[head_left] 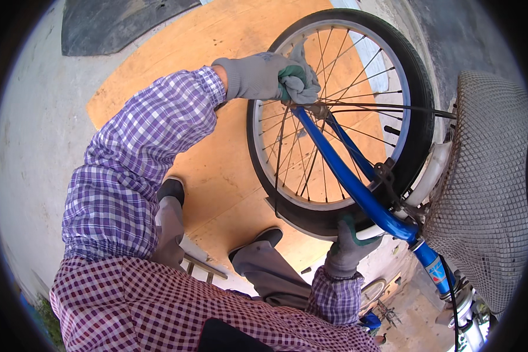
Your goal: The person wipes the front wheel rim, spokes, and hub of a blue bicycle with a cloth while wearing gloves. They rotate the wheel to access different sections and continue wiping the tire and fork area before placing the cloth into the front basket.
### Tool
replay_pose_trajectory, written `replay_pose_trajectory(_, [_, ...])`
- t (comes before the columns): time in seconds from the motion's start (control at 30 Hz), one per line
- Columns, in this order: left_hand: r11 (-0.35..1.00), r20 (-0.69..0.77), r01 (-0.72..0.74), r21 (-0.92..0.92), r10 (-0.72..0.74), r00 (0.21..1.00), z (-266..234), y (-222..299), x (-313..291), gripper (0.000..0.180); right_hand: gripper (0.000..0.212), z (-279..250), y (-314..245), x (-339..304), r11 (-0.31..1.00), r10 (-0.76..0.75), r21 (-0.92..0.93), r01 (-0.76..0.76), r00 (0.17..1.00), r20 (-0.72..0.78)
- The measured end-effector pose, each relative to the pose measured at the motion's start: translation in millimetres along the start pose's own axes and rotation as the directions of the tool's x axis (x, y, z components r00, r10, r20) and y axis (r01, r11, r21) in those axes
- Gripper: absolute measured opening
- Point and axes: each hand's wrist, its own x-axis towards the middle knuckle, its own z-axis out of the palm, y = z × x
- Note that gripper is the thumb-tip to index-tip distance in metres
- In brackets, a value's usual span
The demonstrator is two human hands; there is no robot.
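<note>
A bicycle wheel (413, 88) with a black tyre and silver rim stands in a blue fork (346, 176). My left hand (264, 76), in a grey glove with a green palm, is closed round a bunched grey rag (303, 85) at the hub end of the fork. My right hand (349, 252), gloved alike, is at the lower part of the wheel, with its fingers against the tyre and the pale mudguard (369, 233) edge. Part of its grip is hidden.
A grey mesh basket (481, 188) is attached at the right, beside the blue head tube (433, 267). Under the wheel lies an orange-brown board (217, 158). A dark mat (117, 23) lies at the far left, and a second wheel (374, 290) shows behind my right arm.
</note>
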Motion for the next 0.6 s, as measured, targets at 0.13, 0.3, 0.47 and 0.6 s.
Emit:
replay_pose_trajectory(0.13, [0.976,-0.077,-0.111,-0.187,0.098,0.992,-1.7,-7.3,16.4,0.043,0.07,2.0,34.6,4.2,0.998,-0.013,-0.053,0.015,0.999,0.04])
replay_pose_trajectory(0.3, [0.913,-0.076,0.169,-0.37,-0.211,0.974,12.9,-73.1,9.8,0.053,0.05,68.4,60.1,-23.9,0.993,0.111,0.025,-0.113,0.991,0.073])
replay_pose_trajectory(0.47, [0.903,0.323,0.404,-0.147,-0.343,0.882,16.0,-124.8,-38.5,0.045,0.064,77.1,66.5,-52.2,0.991,0.135,0.0,-0.135,0.991,0.016])
replay_pose_trajectory(0.6, [0.925,0.249,0.371,0.082,-0.38,0.891,16.2,-119.4,-42.2,0.044,0.073,33.8,66.1,-62.8,0.989,0.147,0.008,-0.148,0.989,0.017])
